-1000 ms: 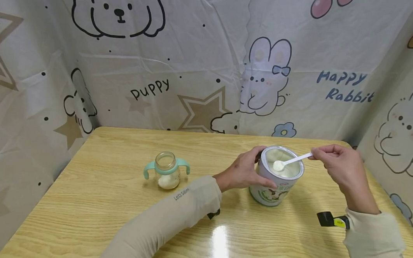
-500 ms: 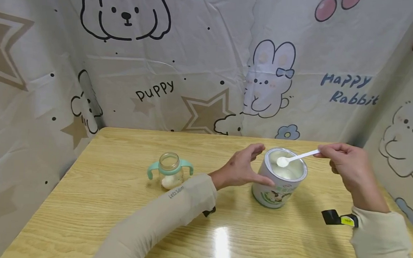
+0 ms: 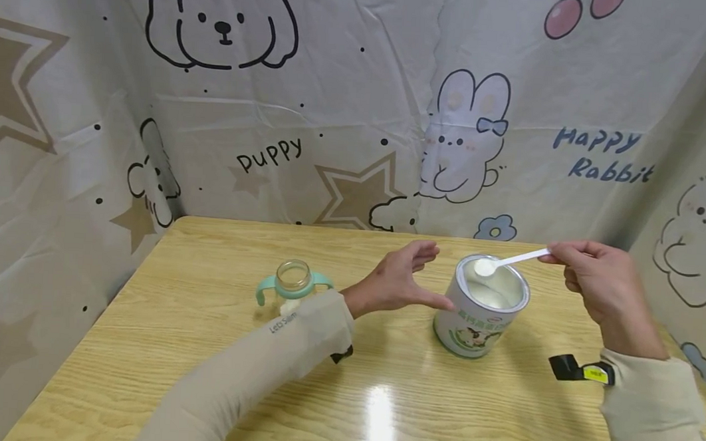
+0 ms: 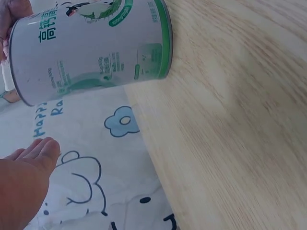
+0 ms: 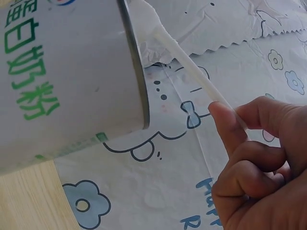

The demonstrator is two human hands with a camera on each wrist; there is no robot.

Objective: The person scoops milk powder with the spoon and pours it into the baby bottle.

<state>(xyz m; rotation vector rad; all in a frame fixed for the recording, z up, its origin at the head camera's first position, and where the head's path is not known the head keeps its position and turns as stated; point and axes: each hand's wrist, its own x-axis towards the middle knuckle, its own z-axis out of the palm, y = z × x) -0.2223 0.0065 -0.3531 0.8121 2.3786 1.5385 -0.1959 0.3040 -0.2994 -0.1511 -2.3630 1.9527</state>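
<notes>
My right hand (image 3: 601,287) pinches the end of a white scoop's handle between thumb and fingers. The scoop (image 3: 525,257), heaped with white powder, is over the opening of a milk powder can (image 3: 473,330). Pale powder lies inside the can, which stands upright. My left hand (image 3: 395,276) is just left of the can, thumb and fingers spread and holding nothing. Its thumb tip is close to the can's side; whether it touches cannot be told. Farther left stands an uncapped baby bottle (image 3: 294,291) with mint-green handles, its lower part partly hidden by my left sleeve.
The can and bottle stand on a light wood table (image 3: 415,397). A printed cloth (image 3: 348,80) hangs behind the table's back edge and along both sides. My left forearm (image 3: 249,368) crosses the table in front of the bottle.
My left hand has let go of the can and moved left, away from it. The loaded scoop has risen slightly from inside the can to its rim level. My left sleeve now covers more of the bottle.
</notes>
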